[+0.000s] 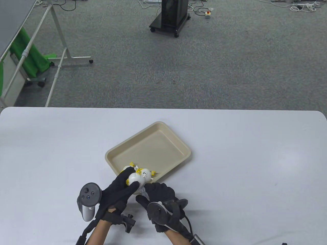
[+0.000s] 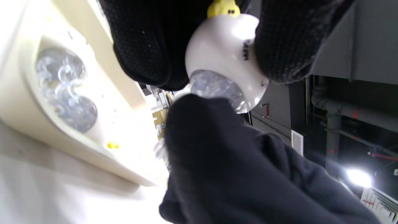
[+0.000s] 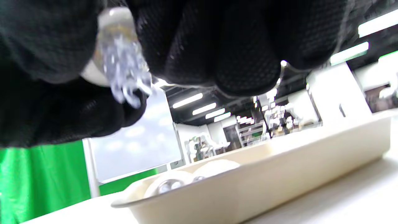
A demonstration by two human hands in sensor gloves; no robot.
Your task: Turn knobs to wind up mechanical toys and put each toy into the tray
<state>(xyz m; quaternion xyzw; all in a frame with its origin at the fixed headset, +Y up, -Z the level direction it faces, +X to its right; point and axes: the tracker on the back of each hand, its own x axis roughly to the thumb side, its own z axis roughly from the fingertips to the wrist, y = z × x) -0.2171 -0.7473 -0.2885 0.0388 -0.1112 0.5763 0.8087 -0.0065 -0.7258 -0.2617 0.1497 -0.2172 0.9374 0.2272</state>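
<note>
Left hand (image 1: 120, 190) grips toy (image 1: 134, 179) (right hand (image 1: 158, 194) pinches knob (image 3: 122, 74)).

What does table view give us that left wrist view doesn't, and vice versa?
Only the table view: the whole beige tray on the white table, both trackers, the right hand below the toy, and the carpeted floor beyond.

Only the left wrist view: the held toy's clear underside close up, and clear parts seen through the tray's translucent wall.

Both: the left hand gripping the white toy with yellow trim beside the tray, and the right hand at the toy's clear part.
</note>
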